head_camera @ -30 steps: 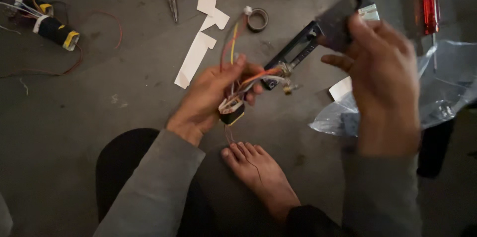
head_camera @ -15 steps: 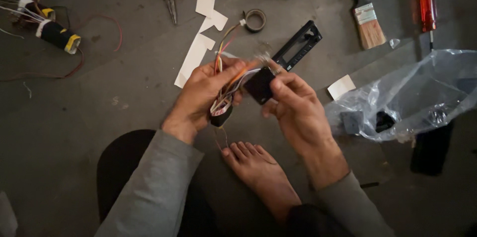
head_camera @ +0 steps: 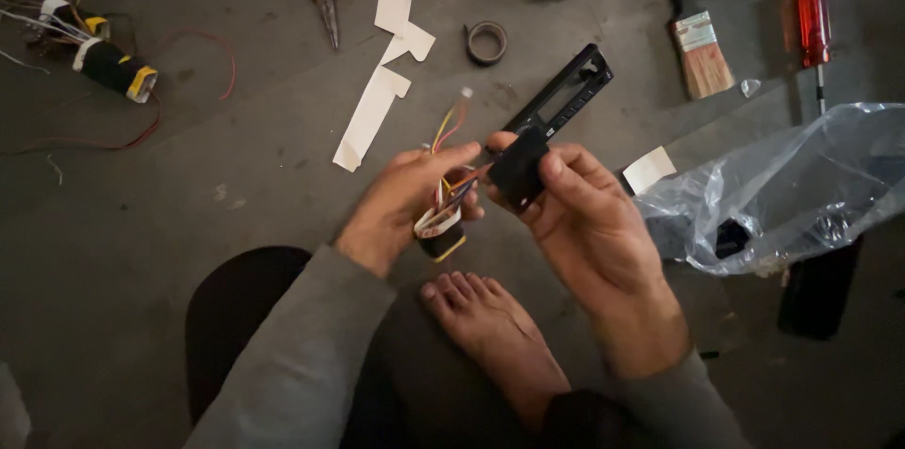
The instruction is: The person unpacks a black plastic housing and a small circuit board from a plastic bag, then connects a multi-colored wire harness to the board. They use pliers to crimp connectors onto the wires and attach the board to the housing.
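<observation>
We hold both hands close together over the floor, just above our bare foot (head_camera: 495, 331). Our left hand (head_camera: 401, 209) is clamped round a taped bundle of coloured wires (head_camera: 441, 223) — its long axis runs up and away from us. Our right hand (head_camera: 589, 223) pinches a small black block (head_camera: 517, 169) just right of the bundle, touching the wire ends — the nearer hand to the black frame (head_camera: 566, 96) lying beyond.

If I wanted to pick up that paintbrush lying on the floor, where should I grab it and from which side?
Probably by the dark handle of the paintbrush, coming from above. It lies flat on the floor, handle pointing away from the person, bristles toward them. The handle is narrow, and gripping it keeps fingers off the bristles. The screwdriver lies apart on one side.
</observation>
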